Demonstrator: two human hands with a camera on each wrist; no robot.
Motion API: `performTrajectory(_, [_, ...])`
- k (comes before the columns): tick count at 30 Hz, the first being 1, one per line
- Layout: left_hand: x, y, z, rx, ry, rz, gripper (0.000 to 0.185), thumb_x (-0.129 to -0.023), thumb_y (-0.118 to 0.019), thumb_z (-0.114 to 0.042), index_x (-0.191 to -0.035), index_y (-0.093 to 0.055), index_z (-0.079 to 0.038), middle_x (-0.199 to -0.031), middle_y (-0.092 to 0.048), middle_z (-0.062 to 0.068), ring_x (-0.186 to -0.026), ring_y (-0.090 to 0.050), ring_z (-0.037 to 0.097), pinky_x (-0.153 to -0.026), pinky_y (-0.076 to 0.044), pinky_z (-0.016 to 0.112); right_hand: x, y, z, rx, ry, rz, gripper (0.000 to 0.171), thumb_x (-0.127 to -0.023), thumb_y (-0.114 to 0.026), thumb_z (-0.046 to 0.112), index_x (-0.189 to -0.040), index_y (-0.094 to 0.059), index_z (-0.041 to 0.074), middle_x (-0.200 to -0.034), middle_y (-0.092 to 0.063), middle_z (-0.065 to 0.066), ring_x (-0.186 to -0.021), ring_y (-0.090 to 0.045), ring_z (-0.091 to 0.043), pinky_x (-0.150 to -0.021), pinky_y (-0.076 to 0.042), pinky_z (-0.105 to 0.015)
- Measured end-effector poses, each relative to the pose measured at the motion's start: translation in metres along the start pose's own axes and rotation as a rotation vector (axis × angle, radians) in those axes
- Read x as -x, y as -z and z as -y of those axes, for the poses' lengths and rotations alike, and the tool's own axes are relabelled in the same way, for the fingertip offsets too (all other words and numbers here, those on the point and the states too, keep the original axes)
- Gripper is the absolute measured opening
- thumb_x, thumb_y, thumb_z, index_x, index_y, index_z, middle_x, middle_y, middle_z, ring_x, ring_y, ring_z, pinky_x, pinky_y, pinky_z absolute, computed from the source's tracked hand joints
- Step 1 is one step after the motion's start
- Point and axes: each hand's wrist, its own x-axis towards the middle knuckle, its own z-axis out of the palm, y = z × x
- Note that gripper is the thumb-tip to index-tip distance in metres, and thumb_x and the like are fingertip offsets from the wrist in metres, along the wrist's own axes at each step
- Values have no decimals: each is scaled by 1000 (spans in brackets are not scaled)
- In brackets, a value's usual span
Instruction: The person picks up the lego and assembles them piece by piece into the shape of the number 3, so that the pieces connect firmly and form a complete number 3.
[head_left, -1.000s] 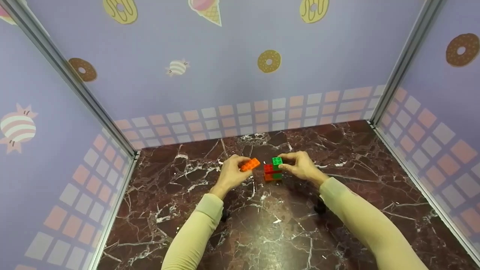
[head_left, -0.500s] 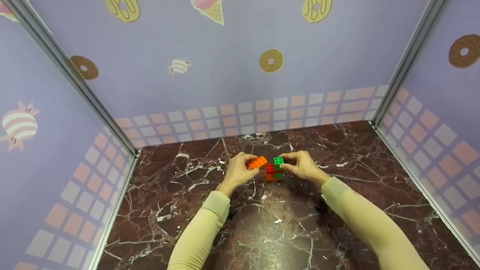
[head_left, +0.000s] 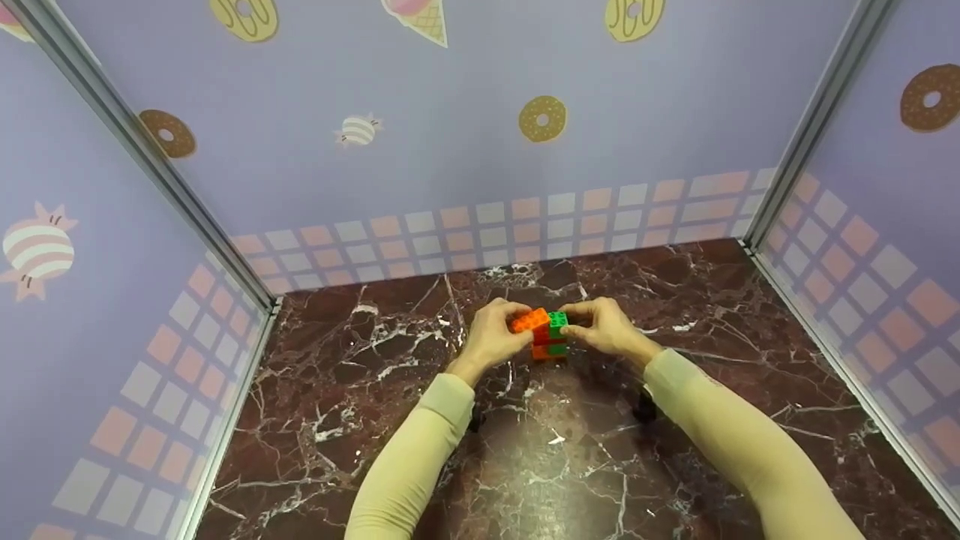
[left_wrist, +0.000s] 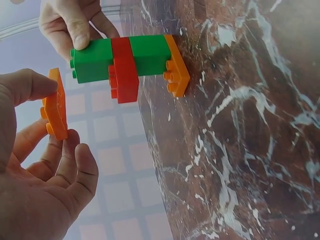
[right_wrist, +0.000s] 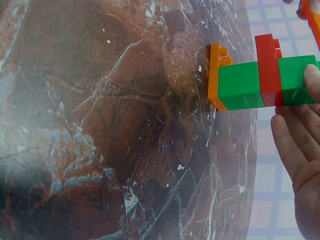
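Note:
My left hand (head_left: 491, 334) pinches a flat orange building brick (head_left: 532, 321) between thumb and fingers, studs facing up and the brick slightly tilted. In the left wrist view it is apart from the stack, level with its top. The stack stands upright on the table: a flat orange brick (left_wrist: 177, 75) at the bottom, then a green brick (left_wrist: 151, 54), a flat red brick (left_wrist: 126, 80) and another green brick (left_wrist: 93, 61) on top. Thumb and fingers of my right hand (head_left: 609, 328) grip that top green brick. The orange and red bricks jut out toward the left hand's side.
The dark red marbled table (head_left: 570, 465) ends at a purple back wall (head_left: 450, 165) printed with sweets and tiles. Side walls with metal corner posts (head_left: 810, 120) close it in at left and right. Pale sleeves cover both forearms.
My left hand has carried the flat orange brick to the right, from beside the stack until it overlaps the top in the head view. The right hand stays on the upper green brick.

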Motion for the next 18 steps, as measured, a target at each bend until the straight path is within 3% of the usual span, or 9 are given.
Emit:
performTrajectory(6, [-4,-8,-7,-13,-33,18,43,-85,-82,-15,-128,-84,-9,-113,-77,10,-94,-68,21,-83,-59,32,1,1,-1,36,14,7,41,-98,-85,9,-136,-77,-5,-129,-82,-25,-115,-82,-39,-100,-68,-47])
performTrajectory(11, [-7,-11,-10,-12,-15,25,43,-85,-81,-14,-128,-84,-10,-113,-76,8,-94,-67,19,-84,-58,31,1,3,3,77,10,38,48,-98,-85,9,-143,-74,-3,-138,-78,-24,-121,-80,-40,-107,-65,-54])
performTrajectory(18, [-16,-14,-16,-36,-27,26,44,-84,-81,-14,-128,-84,-11,-115,-76,8,-97,-68,21,-87,-59,34,-1,10,6,72,35,34,62,-91,-90,11,-148,-70,-3,-142,-77,-25,-128,-77,-43,-113,-61,-57])
